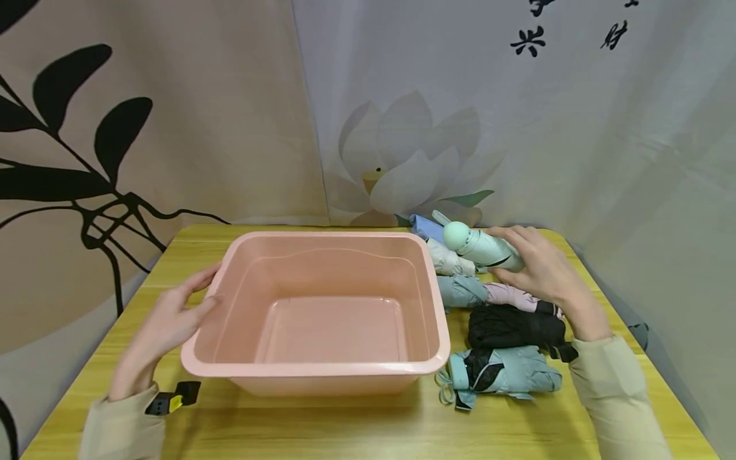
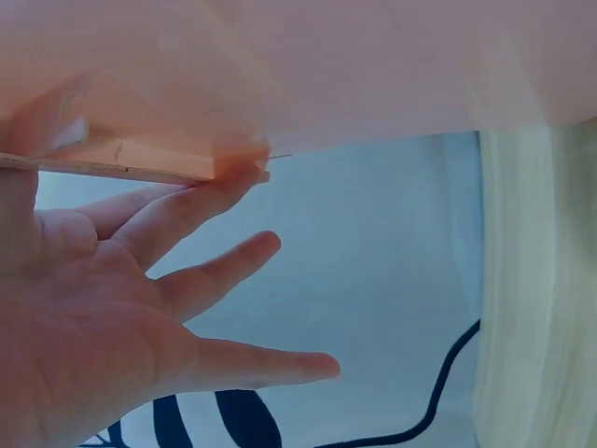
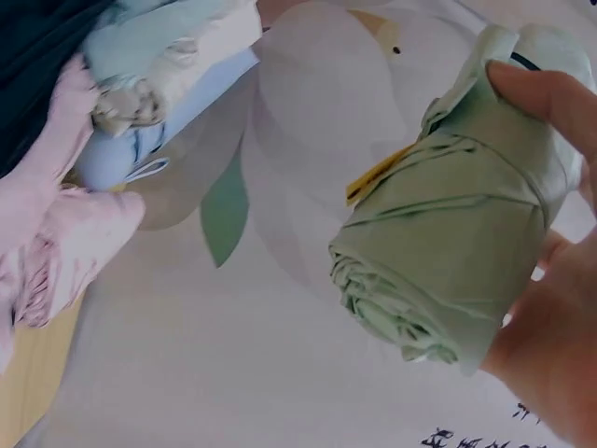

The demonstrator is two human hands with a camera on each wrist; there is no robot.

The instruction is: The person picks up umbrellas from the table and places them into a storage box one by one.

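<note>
A pink plastic basin [image 1: 333, 369] stands on the table. My left hand [image 1: 172, 313] is at its left side, thumb and a finger at the rim; in the left wrist view the other fingers [image 2: 224, 275] spread away from it. My right hand [image 1: 537, 265] grips a folded mint-green umbrella [image 1: 485, 249] with a round-ended handle, held above other folded umbrellas. The right wrist view shows the rolled fabric end of this umbrella [image 3: 448, 243]. Under and near the right arm lie a black umbrella [image 1: 512, 327], a pink one [image 1: 512, 297] and a light-blue one [image 1: 506, 370].
Right of the basin, a teal umbrella [image 1: 462, 291], a white one [image 1: 450, 257] and a blue one [image 1: 427, 228] lie toward the back. The wooden table [image 1: 322, 428] ends at a printed curtain [image 1: 241, 128]. A black strap piece [image 1: 186, 391] shows by the left wrist.
</note>
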